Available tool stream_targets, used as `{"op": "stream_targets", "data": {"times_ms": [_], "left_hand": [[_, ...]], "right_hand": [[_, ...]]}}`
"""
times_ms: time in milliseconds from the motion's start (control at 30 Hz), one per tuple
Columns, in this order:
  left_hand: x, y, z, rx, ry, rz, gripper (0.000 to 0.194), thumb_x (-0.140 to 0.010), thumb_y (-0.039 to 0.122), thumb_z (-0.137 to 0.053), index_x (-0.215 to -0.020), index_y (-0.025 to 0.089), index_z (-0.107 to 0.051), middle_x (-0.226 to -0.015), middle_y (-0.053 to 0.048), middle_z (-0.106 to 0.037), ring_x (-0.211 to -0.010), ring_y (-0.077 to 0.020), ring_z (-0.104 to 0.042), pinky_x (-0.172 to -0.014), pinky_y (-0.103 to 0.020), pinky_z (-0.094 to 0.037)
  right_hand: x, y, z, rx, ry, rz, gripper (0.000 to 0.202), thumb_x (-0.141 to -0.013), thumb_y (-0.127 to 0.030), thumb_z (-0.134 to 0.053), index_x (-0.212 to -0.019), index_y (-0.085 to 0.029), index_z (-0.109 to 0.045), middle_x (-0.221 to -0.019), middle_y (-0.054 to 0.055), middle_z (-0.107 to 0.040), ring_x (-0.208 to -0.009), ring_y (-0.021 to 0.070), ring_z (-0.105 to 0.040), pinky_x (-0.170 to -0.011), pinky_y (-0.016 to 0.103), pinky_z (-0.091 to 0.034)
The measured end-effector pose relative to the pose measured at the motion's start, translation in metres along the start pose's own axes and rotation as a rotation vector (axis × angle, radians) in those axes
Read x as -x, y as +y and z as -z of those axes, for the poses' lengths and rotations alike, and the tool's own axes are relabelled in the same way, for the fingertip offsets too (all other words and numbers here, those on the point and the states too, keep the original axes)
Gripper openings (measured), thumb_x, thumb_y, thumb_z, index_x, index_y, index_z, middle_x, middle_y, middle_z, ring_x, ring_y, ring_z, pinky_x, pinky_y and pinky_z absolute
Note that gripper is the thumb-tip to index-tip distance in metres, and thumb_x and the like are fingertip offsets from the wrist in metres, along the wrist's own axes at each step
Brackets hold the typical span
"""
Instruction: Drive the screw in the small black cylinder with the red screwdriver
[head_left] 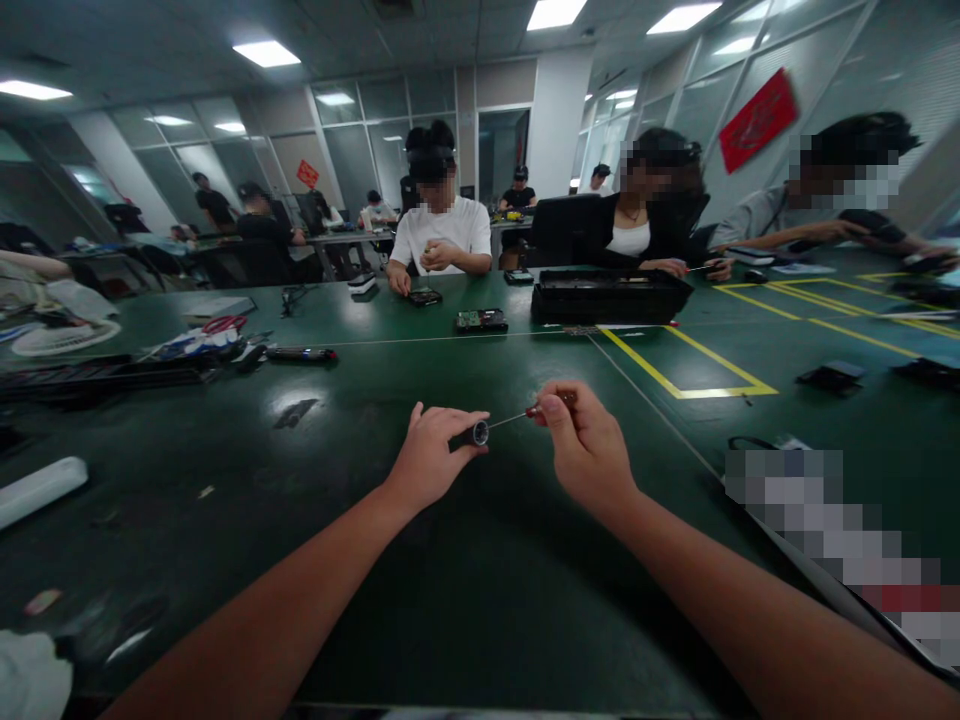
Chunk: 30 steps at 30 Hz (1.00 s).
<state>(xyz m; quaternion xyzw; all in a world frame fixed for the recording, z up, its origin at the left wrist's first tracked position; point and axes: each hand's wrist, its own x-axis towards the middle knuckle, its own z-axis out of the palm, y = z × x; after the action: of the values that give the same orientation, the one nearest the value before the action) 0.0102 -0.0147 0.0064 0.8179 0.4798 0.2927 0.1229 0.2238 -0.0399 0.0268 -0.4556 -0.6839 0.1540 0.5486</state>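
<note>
Above the green table, my left hand [435, 450] pinches a small dark cylindrical part [478, 434] between thumb and fingers, its round, lighter-rimmed end turned toward my right side. What kind of part it is cannot be made out. My right hand [589, 440] is closed around the reddish handle of a screwdriver [510, 420]. The thin metal shaft points left, and its tip is at or very near the round end of the part; whether they touch is unclear.
A black box-shaped case [611, 297] and a circuit board [481, 320] lie ahead on the green table [465, 620]. Tools and cables [217, 340] are heaped at left, with a dark pen-like tool [301, 355] beside them. Co-workers sit across, including a person in a white shirt [442, 240].
</note>
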Motion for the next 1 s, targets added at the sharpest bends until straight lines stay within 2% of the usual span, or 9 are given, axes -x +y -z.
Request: {"op": "stream_targets", "data": {"times_ms": [200,433,567,800,1000], "left_hand": [[0.000,-0.001,-0.001,-0.007,-0.007,-0.017,0.041,-0.089,0.029,-0.072,-0.128,0.038,-0.063,-0.123,0.001,-0.069,-0.120,-0.0228,-0.058,-0.120,-0.066,-0.014],[0.001,-0.001,-0.002,0.000,-0.033,-0.014,0.041,-0.089,0.029,-0.071,-0.128,0.037,-0.064,-0.122,0.000,-0.070,-0.119,-0.0236,-0.058,-0.119,-0.067,-0.013],[0.000,-0.003,-0.002,0.000,-0.027,-0.015,0.041,-0.090,0.031,-0.069,-0.130,0.037,-0.063,-0.124,-0.001,-0.069,-0.120,-0.0243,-0.057,-0.119,-0.067,-0.012],[0.001,-0.003,-0.002,0.001,-0.031,-0.024,0.042,-0.089,0.029,-0.071,-0.129,0.038,-0.063,-0.124,0.000,-0.069,-0.120,-0.0243,-0.058,-0.119,-0.067,-0.013],[0.000,-0.001,0.000,0.009,-0.033,-0.010,0.041,-0.089,0.030,-0.071,-0.129,0.036,-0.063,-0.123,-0.001,-0.069,-0.119,-0.0240,-0.058,-0.119,-0.067,-0.013]], "right_hand": [[0.000,-0.001,-0.002,0.007,-0.056,0.046,0.018,-0.102,-0.037,-0.046,-0.099,-0.023,-0.057,-0.084,0.002,-0.069,-0.077,0.0181,-0.069,-0.069,0.032,-0.049],[-0.002,-0.009,0.002,0.153,-0.014,0.063,0.018,-0.101,-0.034,-0.044,-0.093,-0.024,-0.056,-0.078,0.003,-0.067,-0.069,0.0186,-0.064,-0.063,0.032,-0.045],[-0.002,-0.009,0.003,0.125,0.009,0.059,0.017,-0.102,-0.034,-0.043,-0.094,-0.024,-0.055,-0.078,0.002,-0.068,-0.069,0.0186,-0.064,-0.064,0.032,-0.046],[-0.002,-0.006,0.001,0.087,-0.088,0.088,0.015,-0.101,-0.033,-0.046,-0.097,-0.024,-0.056,-0.084,0.003,-0.069,-0.075,0.0189,-0.067,-0.068,0.032,-0.048],[-0.002,-0.005,0.001,0.136,-0.056,0.083,0.016,-0.102,-0.034,-0.045,-0.096,-0.024,-0.056,-0.081,0.003,-0.068,-0.073,0.0189,-0.066,-0.067,0.032,-0.047]]}}
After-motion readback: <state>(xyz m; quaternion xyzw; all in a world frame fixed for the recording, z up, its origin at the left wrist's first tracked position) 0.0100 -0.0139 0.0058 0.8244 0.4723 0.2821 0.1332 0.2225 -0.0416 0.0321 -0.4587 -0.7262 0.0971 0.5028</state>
